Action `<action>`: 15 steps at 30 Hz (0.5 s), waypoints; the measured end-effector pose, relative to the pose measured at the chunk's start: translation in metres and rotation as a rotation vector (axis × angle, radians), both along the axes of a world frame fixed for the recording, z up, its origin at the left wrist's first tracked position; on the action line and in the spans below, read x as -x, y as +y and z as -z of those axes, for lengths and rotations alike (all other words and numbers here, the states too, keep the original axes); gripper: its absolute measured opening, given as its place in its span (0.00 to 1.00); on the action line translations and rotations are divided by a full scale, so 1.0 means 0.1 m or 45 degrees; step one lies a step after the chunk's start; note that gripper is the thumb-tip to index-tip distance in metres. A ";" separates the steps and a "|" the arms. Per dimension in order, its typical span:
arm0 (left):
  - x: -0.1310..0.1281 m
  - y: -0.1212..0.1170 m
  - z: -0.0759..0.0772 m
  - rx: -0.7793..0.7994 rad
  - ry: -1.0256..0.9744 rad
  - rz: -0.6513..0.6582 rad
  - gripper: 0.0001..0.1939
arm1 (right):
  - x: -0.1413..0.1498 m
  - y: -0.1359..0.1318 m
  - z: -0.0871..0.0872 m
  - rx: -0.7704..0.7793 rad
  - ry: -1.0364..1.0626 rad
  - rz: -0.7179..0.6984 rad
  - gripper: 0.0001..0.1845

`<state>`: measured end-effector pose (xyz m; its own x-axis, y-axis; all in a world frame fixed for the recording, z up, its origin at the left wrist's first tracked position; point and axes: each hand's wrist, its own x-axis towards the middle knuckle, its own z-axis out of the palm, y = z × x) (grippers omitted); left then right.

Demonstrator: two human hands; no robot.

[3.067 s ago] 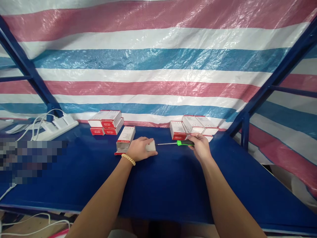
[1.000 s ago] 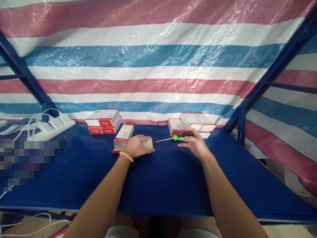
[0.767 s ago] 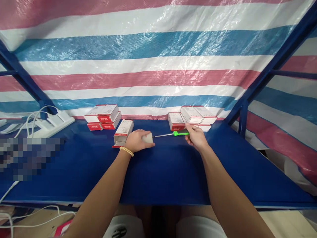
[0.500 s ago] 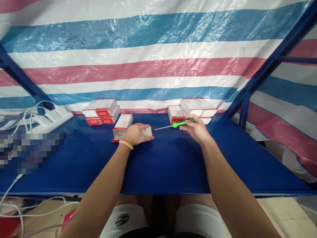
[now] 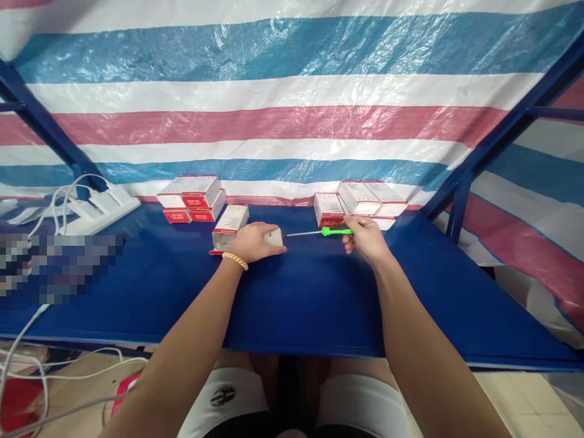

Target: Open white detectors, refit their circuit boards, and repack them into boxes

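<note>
My left hand (image 5: 253,242) is closed over a small white device (image 5: 275,238) and pins it to the blue table (image 5: 292,298). My right hand (image 5: 365,237) grips the green handle of a screwdriver (image 5: 332,231). Its thin metal shaft runs leftwards, and the tip meets the end of the white device. An open white and red box (image 5: 230,225) lies just left of my left hand. A beaded bracelet (image 5: 235,260) sits on my left wrist.
A stack of white and red boxes (image 5: 191,198) stands at the back left, and another group of boxes (image 5: 360,201) at the back right. A white power strip (image 5: 98,210) with cables lies far left. Blue frame posts (image 5: 456,210) and a striped tarp (image 5: 283,109) close the space.
My right hand has turned on the screwdriver handle, loosening and closing its fingers again. The left hand stays on the device. The camera has tipped downwards.
</note>
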<state>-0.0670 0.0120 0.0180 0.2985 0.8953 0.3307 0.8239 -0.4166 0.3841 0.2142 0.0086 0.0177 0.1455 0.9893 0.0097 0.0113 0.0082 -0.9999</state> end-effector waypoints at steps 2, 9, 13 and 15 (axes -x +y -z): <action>0.00 0.00 -0.01 -0.001 -0.004 -0.011 0.33 | 0.00 -0.01 -0.01 -0.050 0.110 -0.026 0.20; 0.03 0.01 0.00 -0.016 -0.028 0.015 0.32 | -0.05 -0.02 -0.01 -0.286 0.407 -0.243 0.19; 0.03 0.01 0.02 -0.015 -0.002 0.009 0.32 | -0.05 -0.04 -0.01 -0.289 0.440 -0.367 0.20; 0.03 0.02 0.03 -0.016 -0.001 0.005 0.32 | -0.04 -0.05 -0.03 -0.242 0.436 -0.360 0.23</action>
<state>-0.0699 0.0136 0.0148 0.3017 0.8901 0.3417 0.8222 -0.4243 0.3793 0.2180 0.0041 0.0203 -0.1029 0.9759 0.1925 -0.3476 0.1460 -0.9262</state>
